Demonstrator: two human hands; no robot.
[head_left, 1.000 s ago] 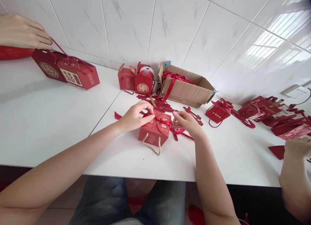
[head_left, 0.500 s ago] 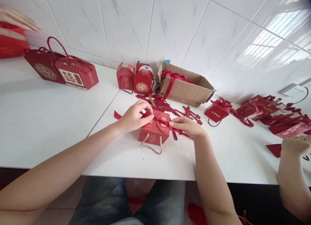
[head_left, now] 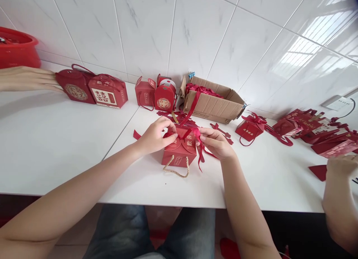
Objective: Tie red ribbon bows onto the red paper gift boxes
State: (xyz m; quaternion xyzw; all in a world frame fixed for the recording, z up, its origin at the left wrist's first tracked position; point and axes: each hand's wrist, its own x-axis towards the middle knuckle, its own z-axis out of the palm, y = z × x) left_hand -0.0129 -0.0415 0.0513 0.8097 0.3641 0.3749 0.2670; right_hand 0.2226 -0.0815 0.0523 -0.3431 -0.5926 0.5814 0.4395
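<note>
A red gift box (head_left: 179,150) with gold lettering stands on the white table in front of me, its twisted rope handle (head_left: 176,173) hanging down the near side. Across its top runs a red ribbon (head_left: 196,133). My left hand (head_left: 159,136) pinches the ribbon at the box's upper left. On the other side, my right hand (head_left: 216,141) grips a raised loop of the same ribbon, with loose tails dangling beside the box. Flat dark red strips (head_left: 220,133) lie behind the box, partly hidden by my hands.
Behind stands a cardboard carton (head_left: 215,106) holding red ribbon. Finished-looking boxes (head_left: 107,93) are at left, beside another person's hand (head_left: 28,79) and a red tub (head_left: 19,48). To the right are a bow-tied box (head_left: 250,128), several red bags and another person's arm (head_left: 339,195).
My right hand has raised the ribbon into a loop; before, it was stretched low across the box. At left, the other person's hand has come down and pushed two boxes rightward.
</note>
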